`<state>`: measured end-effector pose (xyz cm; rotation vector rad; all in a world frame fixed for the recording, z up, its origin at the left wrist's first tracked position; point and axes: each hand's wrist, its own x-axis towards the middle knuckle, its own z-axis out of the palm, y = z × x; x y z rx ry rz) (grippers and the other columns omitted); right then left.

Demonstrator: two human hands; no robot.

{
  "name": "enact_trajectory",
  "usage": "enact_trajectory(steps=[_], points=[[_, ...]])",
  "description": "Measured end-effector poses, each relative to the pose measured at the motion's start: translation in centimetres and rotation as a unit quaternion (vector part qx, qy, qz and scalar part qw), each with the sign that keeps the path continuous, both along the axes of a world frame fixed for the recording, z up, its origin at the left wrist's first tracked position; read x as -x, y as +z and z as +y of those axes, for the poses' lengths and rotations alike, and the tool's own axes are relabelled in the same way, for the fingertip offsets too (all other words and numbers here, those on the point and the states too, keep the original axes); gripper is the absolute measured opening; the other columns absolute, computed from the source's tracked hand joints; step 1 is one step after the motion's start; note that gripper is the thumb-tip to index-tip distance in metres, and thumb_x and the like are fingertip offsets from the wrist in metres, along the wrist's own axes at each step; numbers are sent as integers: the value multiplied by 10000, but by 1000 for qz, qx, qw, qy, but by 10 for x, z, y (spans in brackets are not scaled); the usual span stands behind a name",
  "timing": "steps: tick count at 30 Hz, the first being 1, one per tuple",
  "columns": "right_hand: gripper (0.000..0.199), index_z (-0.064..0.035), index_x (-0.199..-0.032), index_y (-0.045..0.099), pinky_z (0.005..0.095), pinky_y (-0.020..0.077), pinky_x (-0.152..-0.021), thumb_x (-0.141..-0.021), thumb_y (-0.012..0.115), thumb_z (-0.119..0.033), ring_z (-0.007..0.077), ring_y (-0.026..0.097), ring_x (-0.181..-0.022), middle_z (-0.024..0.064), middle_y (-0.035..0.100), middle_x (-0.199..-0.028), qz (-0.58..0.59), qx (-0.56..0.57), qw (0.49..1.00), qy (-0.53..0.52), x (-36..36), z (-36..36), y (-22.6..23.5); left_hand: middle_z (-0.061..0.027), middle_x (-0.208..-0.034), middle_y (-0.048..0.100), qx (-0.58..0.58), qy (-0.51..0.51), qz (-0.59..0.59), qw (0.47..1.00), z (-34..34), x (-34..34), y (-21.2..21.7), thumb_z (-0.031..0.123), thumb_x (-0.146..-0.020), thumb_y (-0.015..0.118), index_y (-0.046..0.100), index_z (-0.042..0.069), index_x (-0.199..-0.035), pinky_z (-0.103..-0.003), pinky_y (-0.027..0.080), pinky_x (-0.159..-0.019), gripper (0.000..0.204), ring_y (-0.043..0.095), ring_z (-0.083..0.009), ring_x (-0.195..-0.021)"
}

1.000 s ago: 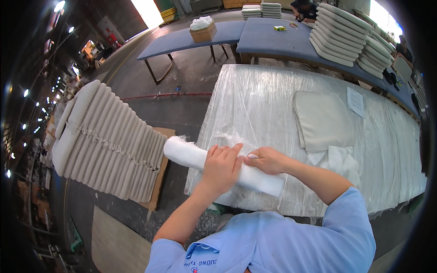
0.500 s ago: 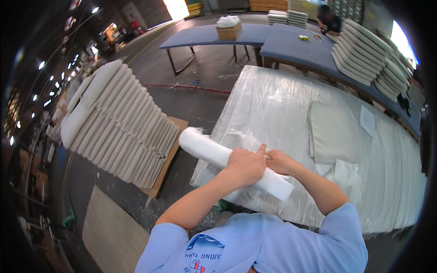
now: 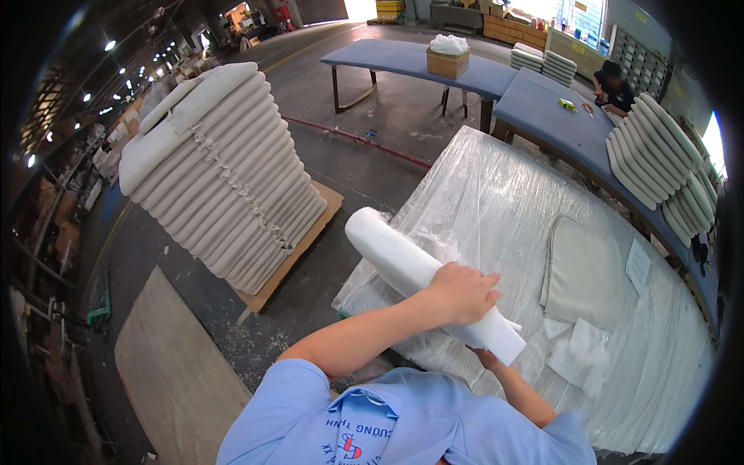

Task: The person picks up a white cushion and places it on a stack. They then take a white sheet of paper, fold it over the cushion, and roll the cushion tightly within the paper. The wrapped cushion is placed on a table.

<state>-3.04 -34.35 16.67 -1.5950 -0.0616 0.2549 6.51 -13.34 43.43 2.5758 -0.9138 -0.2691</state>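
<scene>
A roll of white wadding [image 3: 395, 252] lies slantwise over the near left part of a plastic-wrapped stack [image 3: 496, 186]. My left hand [image 3: 463, 293] is closed over the roll toward its near end, the fingers curled across its top. My right hand [image 3: 487, 359] is low beside that near end, partly hidden under it; whether its fingers grip the wadding does not show. To the right of the roll, a folded beige cloth [image 3: 585, 271] rests on the plastic, with white wadding scraps [image 3: 581, 356] in front of it.
On the left, a tall stack of pale cushions [image 3: 225, 170] stands on cardboard [image 3: 329, 201]. A flat board [image 3: 174, 364] lies on the floor nearby. Blue-topped tables [image 3: 403, 58] run behind, with a box [image 3: 448, 63], more stacked cushions [image 3: 651, 147] and a person [image 3: 616, 89] at the far right.
My right hand has moved from the roll's top down to beside its near end. My left hand has shifted toward that end and curled over the roll. The view has swung left.
</scene>
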Motion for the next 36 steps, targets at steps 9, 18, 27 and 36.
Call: enact_trajectory(steps=[9,18,27,36], points=[[409,-50,-1194,700,443,477,-1027,-799,796,-90,375,622,-1162,201,697,-1199,-130,399,903,-97,-2,-8,-4,-129,-1364,628,576,364,-65,729,203,-85,-40,359,-1113,413,609,-3,-1344,-391,382,-1125,472,557,-239,-1257],[346,33,-1173,663,460,538,-888,-829,673,-4,383,681,-991,211,718,-1070,-89,354,897,-247,-17,52,48,-127,-1307,659,611,308,317,657,191,-171,-204,511,-1072,433,592,-5,-1394,-352,432,-1057,628,592,-222,-1224],[239,46,-1112,634,370,548,-609,-878,630,3,250,691,-791,168,683,-992,201,-149,839,-483,72,175,61,-230,-1539,481,285,84,296,908,28,-208,-45,644,-1048,262,535,8,-1460,-441,279,-1215,805,401,-410,-1456],[552,-10,-1406,473,361,567,-617,-912,711,-72,253,691,-724,176,676,-1088,293,-212,759,-541,121,208,-31,-182,-1462,580,361,-21,187,913,103,-132,-154,341,-1064,503,567,52,-1444,-376,361,-1170,482,501,-300,-1406]])
